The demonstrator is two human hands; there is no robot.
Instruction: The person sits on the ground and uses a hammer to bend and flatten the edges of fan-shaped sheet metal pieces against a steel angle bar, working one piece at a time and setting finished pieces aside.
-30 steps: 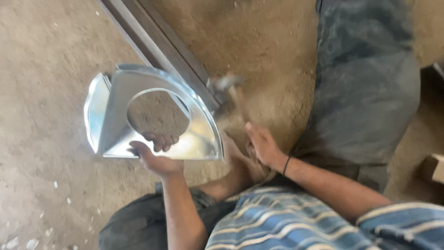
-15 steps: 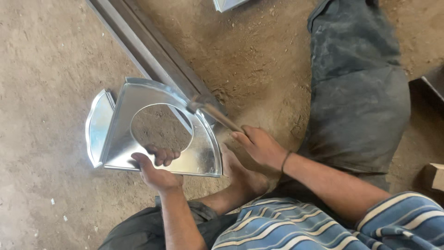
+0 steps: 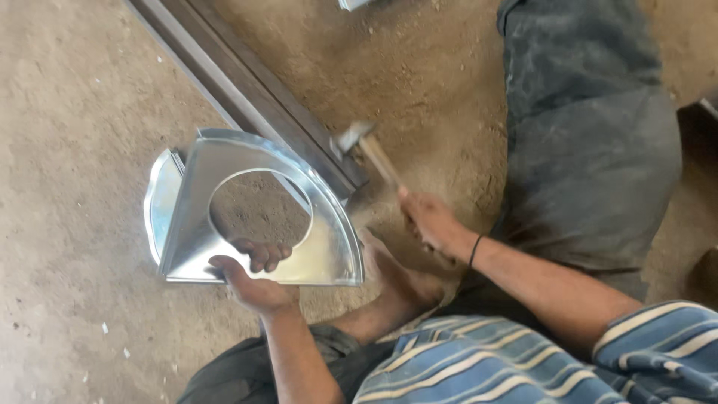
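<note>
Two hands busy, left hand [image 3: 253, 283] grasping sheet-metal piece [image 3: 329, 239], right hand [image 3: 434, 222] clenched around hammer [image 3: 368, 153]

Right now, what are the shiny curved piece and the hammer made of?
The piece looks like thin sheet metal, maybe galvanized steel: bright, mirror-like, folded edges. The hammer seems to have a grey metal head and a pale wooden handle, though it is blurred.

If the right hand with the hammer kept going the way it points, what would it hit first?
Probably the long dark metal bar on the ground. The right hand aims the hammer up-left, its head beside the bar's end, close to the shiny sheet-metal piece. Depth is hard to judge.
</note>
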